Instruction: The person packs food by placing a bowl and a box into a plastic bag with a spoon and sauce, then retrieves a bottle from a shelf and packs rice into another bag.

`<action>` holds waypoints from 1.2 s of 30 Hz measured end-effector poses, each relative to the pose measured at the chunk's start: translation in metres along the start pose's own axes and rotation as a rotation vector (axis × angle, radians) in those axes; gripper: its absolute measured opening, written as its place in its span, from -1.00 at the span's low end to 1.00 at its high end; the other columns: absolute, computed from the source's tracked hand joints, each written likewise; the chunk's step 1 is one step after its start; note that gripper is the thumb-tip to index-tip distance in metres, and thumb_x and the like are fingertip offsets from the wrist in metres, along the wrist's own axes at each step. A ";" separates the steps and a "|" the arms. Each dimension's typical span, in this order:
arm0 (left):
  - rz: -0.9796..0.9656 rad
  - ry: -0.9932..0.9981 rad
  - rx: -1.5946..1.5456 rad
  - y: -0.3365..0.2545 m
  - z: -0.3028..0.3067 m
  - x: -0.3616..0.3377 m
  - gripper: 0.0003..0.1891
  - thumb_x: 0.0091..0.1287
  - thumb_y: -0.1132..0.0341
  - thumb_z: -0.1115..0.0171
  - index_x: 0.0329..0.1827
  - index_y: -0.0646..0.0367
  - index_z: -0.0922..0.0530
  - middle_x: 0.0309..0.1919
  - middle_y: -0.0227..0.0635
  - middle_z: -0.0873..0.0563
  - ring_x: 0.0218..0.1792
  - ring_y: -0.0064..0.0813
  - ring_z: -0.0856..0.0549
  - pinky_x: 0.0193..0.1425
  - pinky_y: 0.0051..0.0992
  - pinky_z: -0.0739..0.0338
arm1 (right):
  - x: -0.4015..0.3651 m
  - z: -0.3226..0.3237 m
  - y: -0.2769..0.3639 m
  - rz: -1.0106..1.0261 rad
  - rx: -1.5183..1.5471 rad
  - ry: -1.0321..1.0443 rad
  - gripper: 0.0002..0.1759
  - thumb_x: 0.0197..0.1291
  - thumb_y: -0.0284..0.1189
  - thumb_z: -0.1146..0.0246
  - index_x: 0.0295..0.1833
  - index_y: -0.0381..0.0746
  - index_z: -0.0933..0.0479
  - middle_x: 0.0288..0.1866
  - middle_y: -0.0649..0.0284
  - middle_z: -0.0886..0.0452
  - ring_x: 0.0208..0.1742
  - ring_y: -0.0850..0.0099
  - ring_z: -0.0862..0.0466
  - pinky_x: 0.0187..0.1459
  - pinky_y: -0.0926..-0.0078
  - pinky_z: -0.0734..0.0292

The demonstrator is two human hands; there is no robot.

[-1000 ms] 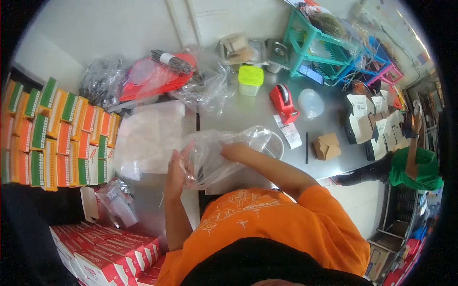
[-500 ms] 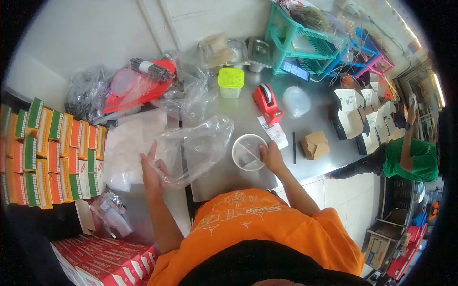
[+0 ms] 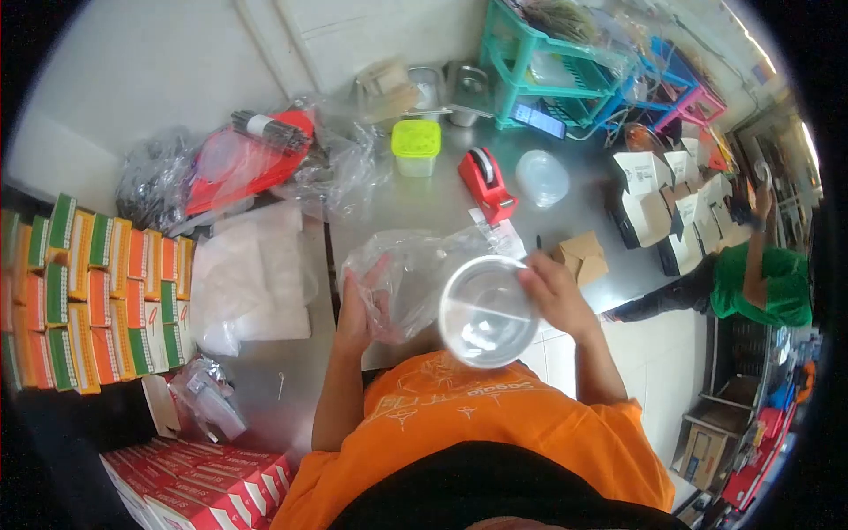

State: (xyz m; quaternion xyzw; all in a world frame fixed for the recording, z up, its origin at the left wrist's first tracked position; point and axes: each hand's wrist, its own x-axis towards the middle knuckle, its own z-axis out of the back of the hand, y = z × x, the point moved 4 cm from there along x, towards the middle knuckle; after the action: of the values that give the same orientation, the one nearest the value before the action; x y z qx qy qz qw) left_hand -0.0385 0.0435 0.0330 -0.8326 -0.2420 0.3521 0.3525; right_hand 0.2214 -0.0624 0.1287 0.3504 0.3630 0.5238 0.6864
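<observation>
A clear plastic bag [image 3: 406, 287] hangs from my left hand [image 3: 360, 305], with the film around my fingers and its upper side spread toward the bowl. Pinched at the rim by my right hand [image 3: 556, 287] is a round white-rimmed plastic bowl [image 3: 490, 327], raised over the table's front edge and tilted. A white band crosses the middle of its see-through face. The bag's right side overlaps the bowl's left rim in this view.
On the steel table [image 3: 371, 230] stand a red tape dispenser [image 3: 486, 185], a lime-lidded tub [image 3: 415, 148], a stack of clear lids [image 3: 542, 178] and a brown carton [image 3: 583, 256]. White sheets [image 3: 252, 274] lie left. A person in green [image 3: 761, 283] stands at right.
My right hand has lifted the bowl off the table, toward me and to the right. My left hand has carried the bag rightward, up beside the bowl.
</observation>
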 end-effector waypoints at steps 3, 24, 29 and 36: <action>-0.020 -0.009 -0.184 0.009 -0.022 -0.003 -0.19 0.27 -0.34 0.44 0.36 0.14 -0.13 -0.32 -0.24 -0.58 -0.40 -0.52 -0.56 -0.34 -0.55 -0.47 | 0.018 -0.046 -0.011 0.059 0.193 0.183 -0.67 0.27 -0.24 -0.03 -0.19 -0.34 -0.41 -0.34 0.11 -0.47 -0.26 0.37 -0.47 -0.17 0.43 -0.37; -0.321 -0.127 -0.245 0.016 -0.010 -0.020 -0.23 0.30 -0.27 0.32 0.44 -0.01 0.14 0.40 -0.23 -0.01 0.35 -0.18 -0.14 0.36 -0.18 -0.09 | 0.054 -0.102 -0.068 0.080 -0.214 -0.091 -0.66 0.24 -0.18 0.00 -0.32 -0.27 -0.38 -0.42 -0.02 -0.54 -0.33 -0.01 -0.56 -0.31 0.08 -0.42; -0.032 0.146 -0.392 0.033 -0.050 -0.031 -0.25 0.27 -0.30 0.31 0.44 -0.17 0.16 0.39 -0.23 -0.04 0.25 -0.22 -0.29 0.24 -0.26 -0.27 | 0.065 -0.108 -0.089 -0.082 -0.077 -0.214 -0.67 0.24 -0.20 -0.02 -0.32 -0.28 -0.40 -0.37 -0.03 -0.55 -0.36 -0.01 -0.55 -0.30 0.09 -0.41; -0.075 -0.145 -0.114 0.010 -0.002 -0.019 -0.27 0.28 -0.30 0.34 0.44 -0.15 0.13 0.18 -0.26 -0.36 -0.27 -0.41 -0.56 -0.28 -0.39 -0.54 | 0.063 -0.138 -0.098 -0.181 -0.191 0.039 -0.60 0.25 -0.11 0.04 -0.14 -0.26 -0.36 -0.24 -0.10 -0.55 -0.18 -0.07 -0.55 -0.13 0.03 -0.41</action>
State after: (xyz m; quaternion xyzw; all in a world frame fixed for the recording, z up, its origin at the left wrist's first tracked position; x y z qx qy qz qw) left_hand -0.0475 0.0238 0.0345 -0.8140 -0.3174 0.3838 0.2991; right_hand 0.1598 -0.0075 -0.0318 0.2392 0.3548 0.4985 0.7539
